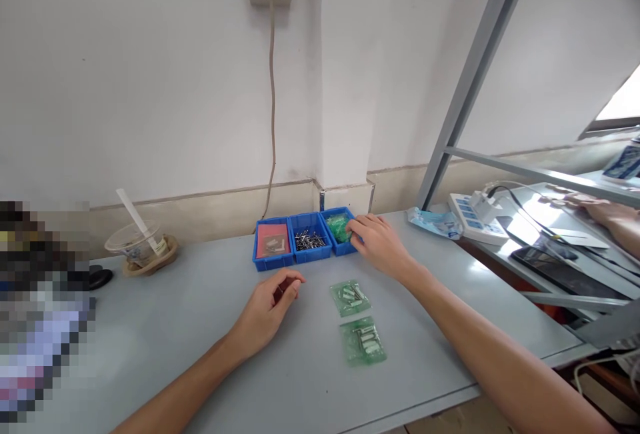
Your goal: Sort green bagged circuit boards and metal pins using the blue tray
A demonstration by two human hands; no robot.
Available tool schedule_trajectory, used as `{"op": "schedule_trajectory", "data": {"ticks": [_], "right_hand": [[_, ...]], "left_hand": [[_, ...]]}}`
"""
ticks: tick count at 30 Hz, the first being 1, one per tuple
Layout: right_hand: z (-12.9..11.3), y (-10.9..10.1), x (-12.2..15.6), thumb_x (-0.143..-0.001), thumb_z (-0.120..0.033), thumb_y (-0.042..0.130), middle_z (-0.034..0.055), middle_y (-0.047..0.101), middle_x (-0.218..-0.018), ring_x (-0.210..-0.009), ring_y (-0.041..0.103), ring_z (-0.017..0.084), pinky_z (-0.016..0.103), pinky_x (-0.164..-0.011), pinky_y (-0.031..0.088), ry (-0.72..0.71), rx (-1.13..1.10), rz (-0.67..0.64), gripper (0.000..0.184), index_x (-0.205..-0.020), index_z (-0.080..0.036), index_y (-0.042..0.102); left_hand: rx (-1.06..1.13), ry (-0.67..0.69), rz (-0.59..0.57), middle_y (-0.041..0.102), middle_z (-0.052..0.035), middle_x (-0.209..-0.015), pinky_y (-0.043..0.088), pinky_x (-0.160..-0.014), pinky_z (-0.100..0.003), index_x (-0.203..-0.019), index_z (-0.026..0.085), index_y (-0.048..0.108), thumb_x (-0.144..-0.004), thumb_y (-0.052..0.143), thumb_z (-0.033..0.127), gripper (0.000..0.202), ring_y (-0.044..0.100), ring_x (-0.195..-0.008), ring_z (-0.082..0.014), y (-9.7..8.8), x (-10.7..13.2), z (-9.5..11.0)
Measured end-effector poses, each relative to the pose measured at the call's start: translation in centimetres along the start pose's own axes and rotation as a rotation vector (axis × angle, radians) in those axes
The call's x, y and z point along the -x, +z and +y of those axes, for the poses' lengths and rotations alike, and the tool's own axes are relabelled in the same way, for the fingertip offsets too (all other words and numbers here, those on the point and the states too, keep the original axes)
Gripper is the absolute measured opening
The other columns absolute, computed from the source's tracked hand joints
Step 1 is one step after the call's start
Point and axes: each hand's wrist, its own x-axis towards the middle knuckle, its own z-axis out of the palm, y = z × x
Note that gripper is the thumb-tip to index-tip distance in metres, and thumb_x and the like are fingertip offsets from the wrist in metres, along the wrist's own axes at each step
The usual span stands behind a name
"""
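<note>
My right hand (377, 241) is at the right blue bin (343, 249), its curled fingertips at the bright green plastic pieces (339, 226) inside. Whether anything is between those fingers is hidden. In front of the bins, my left hand (267, 304) rests low over the table with fingers curled and thumb close to the forefinger; I cannot make out anything in it. The middle blue bin (313, 255) holds a heap of metal screws (309, 241). A pinkish-red sheet and a small clear packet lie in the left blue bin (273, 263). Two green see-through packets (350, 297) with screws and pale plugs lie between my forearms.
At the left stands a clear plastic cup (135, 244) with a straw in a cardboard holder (165, 257). A grey metal frame (470, 74) rises at the right, near a power strip (477, 217) and a blue wrapper (435, 222). Another person's hand (595, 209) shows beyond it.
</note>
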Motion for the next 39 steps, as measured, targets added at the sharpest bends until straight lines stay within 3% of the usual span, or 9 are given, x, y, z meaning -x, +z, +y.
{"op": "schedule_trajectory", "data": {"ticks": [3, 7, 10, 17, 23, 28, 32, 39], "right_hand": [[-0.3, -0.1, 0.1, -0.102, -0.013, 0.048, 0.0065, 0.07, -0.096, -0.091, 0.06, 0.024, 0.036, -0.085, 0.039, 0.028, 0.044, 0.029, 0.017, -0.096, -0.021, 0.062], [-0.1, 0.2, 0.0, -0.102, -0.012, 0.048, 0.0078, 0.07, -0.1, -0.092, 0.061, 0.025, 0.036, -0.083, 0.04, 0.022, 0.046, -0.048, 0.018, -0.099, -0.021, 0.063], [0.1, 0.6, -0.1, -0.103, -0.012, 0.045, 0.0083, 0.069, -0.104, -0.095, 0.062, 0.024, 0.036, -0.086, 0.041, 0.011, 0.013, 0.003, 0.021, -0.108, -0.02, 0.064], [0.4, 1.0, 0.0, -0.102, -0.013, 0.049, 0.0076, 0.069, -0.1, -0.094, 0.061, 0.025, 0.036, -0.086, 0.043, -0.012, 0.028, -0.061, 0.019, -0.099, -0.021, 0.065], [0.3, 0.2, 0.1, -0.102, -0.013, 0.049, 0.0091, 0.068, -0.104, -0.099, 0.06, 0.026, 0.037, -0.087, 0.044, -0.041, 0.075, -0.119, 0.021, -0.101, -0.021, 0.068], [-0.9, -0.9, 0.1, -0.102, -0.014, 0.046, 0.0109, 0.067, -0.109, -0.097, 0.06, 0.027, 0.039, -0.089, 0.045, -0.032, 0.067, -0.015, 0.021, -0.108, -0.02, 0.065], [-1.2, -0.9, 0.3, -0.1, -0.011, 0.046, 0.0095, 0.067, -0.102, -0.095, 0.061, 0.027, 0.038, -0.085, 0.046, -0.085, 0.025, -0.103, 0.02, -0.101, -0.021, 0.064], [-1.3, -1.7, 0.3, -0.104, -0.016, 0.044, 0.0093, 0.067, -0.102, -0.096, 0.061, 0.027, 0.04, -0.087, 0.046, -0.066, 0.006, -0.148, 0.021, -0.102, -0.021, 0.064]], "left_hand": [[-0.002, 0.006, -0.006, 0.063, -0.0008, -0.088, 0.041, -0.069, -0.027, -0.114, 0.025, 0.066, -0.106, 0.047, 0.052, 0.034, 0.054, -0.078, -0.0165, 0.0, 0.1, 0.0], [-0.004, 0.005, -0.012, 0.063, -0.001, -0.089, 0.041, -0.068, -0.027, -0.114, 0.025, 0.066, -0.106, 0.047, 0.052, 0.034, 0.054, -0.078, -0.0169, 0.0, 0.0, 0.1], [0.002, 0.005, -0.013, 0.062, -0.0012, -0.088, 0.041, -0.069, -0.027, -0.114, 0.025, 0.066, -0.106, 0.047, 0.052, 0.034, 0.055, -0.079, -0.0174, -0.1, 0.0, 0.1], [0.004, 0.006, -0.013, 0.063, -0.002, -0.089, 0.042, -0.068, -0.028, -0.114, 0.025, 0.066, -0.106, 0.047, 0.05, 0.033, 0.056, -0.08, -0.0184, 0.0, 0.1, -0.2], [0.011, 0.004, -0.018, 0.064, -0.0019, -0.089, 0.042, -0.069, -0.027, -0.116, 0.025, 0.066, -0.106, 0.048, 0.05, 0.033, 0.057, -0.081, -0.0184, 0.0, 0.1, -0.4], [0.012, 0.004, -0.01, 0.064, -0.002, -0.088, 0.042, -0.068, -0.027, -0.117, 0.025, 0.066, -0.106, 0.047, 0.051, 0.034, 0.056, -0.079, -0.0182, 0.0, 0.1, -0.4], [0.009, 0.01, -0.008, 0.064, -0.0021, -0.088, 0.043, -0.068, -0.027, -0.116, 0.025, 0.067, -0.106, 0.047, 0.05, 0.034, 0.057, -0.08, -0.0187, 0.1, 0.1, -0.4], [0.001, 0.024, -0.024, 0.064, -0.0019, -0.087, 0.043, -0.067, -0.027, -0.116, 0.024, 0.068, -0.106, 0.048, 0.05, 0.034, 0.057, -0.079, -0.018, -0.1, 0.2, -0.2]]}}
